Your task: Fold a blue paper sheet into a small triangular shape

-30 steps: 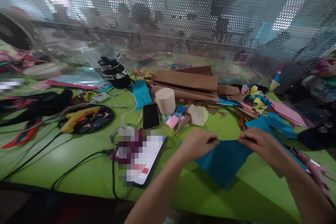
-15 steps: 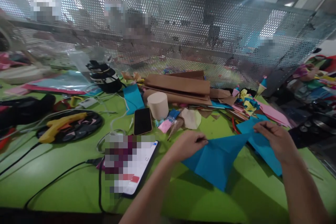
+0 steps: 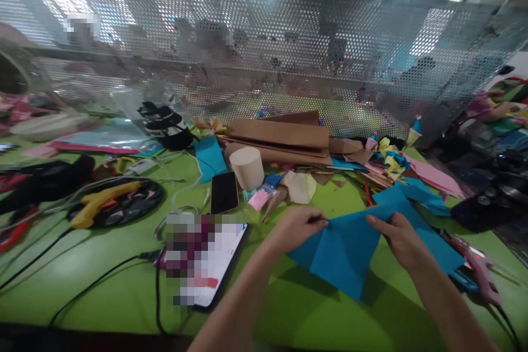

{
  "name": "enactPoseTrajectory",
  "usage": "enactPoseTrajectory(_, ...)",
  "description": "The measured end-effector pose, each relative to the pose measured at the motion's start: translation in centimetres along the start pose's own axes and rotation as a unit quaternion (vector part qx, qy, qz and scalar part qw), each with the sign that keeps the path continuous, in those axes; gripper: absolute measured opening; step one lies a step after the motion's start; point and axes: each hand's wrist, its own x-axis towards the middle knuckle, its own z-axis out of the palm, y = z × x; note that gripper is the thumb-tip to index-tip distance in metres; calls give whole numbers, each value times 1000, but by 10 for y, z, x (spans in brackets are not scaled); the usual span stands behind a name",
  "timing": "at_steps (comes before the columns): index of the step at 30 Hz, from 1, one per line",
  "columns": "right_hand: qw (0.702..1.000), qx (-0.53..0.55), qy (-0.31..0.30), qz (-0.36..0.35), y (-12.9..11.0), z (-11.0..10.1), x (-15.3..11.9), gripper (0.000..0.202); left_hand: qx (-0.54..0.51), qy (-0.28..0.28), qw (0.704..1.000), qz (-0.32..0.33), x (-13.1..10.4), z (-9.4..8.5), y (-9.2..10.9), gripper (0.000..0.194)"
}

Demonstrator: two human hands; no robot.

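Left hand [image 3: 299,225] pinches the upper left corner of a blue sheet [image 3: 342,253] between thumb and fingers; the right hand [image 3: 398,234] grips its right part, thumb laid on the face of the sheet and the other fingers bent beside and partly hidden behind it. The sheet hangs creased over the near right part of a green table [image 3: 115,300], its lower corner pointing toward the near edge; more blue paper [image 3: 435,239] lies to the right, partly behind the right hand, with a pink glue gun [image 3: 480,275] near its right end. Left of the hands lies a device with a lit screen [image 3: 223,253]; beyond it are a dark phone [image 3: 224,192] and, just beside that, an upright off-white cylinder [image 3: 247,169]. Folded brown paper [image 3: 280,135] lies farther back, before a perforated panel [image 3: 264,82]; crumpled yellow paper [image 3: 391,159] and flat pink paper [image 3: 437,176] sit at far right; on the left, a yellow glue gun [image 3: 103,203] rests across a round black tray [image 3: 150,203].
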Motion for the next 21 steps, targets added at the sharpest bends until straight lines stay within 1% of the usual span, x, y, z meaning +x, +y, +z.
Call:
enactPoseTrajectory(2, 999, 25, 14, 19, 5, 2, 2, 36, 3, -10, 1000, -6, 1, 2, 0, 24)
enactPoseTrajectory(3, 998, 39, 30, 24, 8, 0, 4, 34, 9, -16, 1000, -10, 2, 2, 0, 22)
enactPoseTrajectory(6, 991, 80, 106, 14, 13, -11, 11, 30, 30, -20, 999, -29, 2, -2, -3, 19)
enactPoseTrajectory(8, 983, 102, 150, 4, 14, -20, 15, 32, 31, -12, 999, -34, 2, -6, -7, 19)
enactPoseTrajectory(12, 966, 134, 221, -6, 12, -37, 20, 42, -24, -8, 999, -47, -2, -14, -17, 22)
enactPoseTrajectory(15, 959, 145, 243, -8, 10, -45, 21, 42, -62, -5, 996, -58, -4, -19, -22, 25)
enactPoseTrajectory(17, 960, 148, 238, -8, 9, -48, 20, 40, -50, 16, 997, -60, -4, -23, -22, 27)
enactPoseTrajectory(19, 962, 146, 229, -18, 8, -48, 19, 38, -9, 74, 995, -58, -3, -25, -19, 29)
enactPoseTrajectory(21, 963, 140, 229, -36, 8, -47, 19, 36, 33, 138, 989, -43, -2, -25, -15, 28)
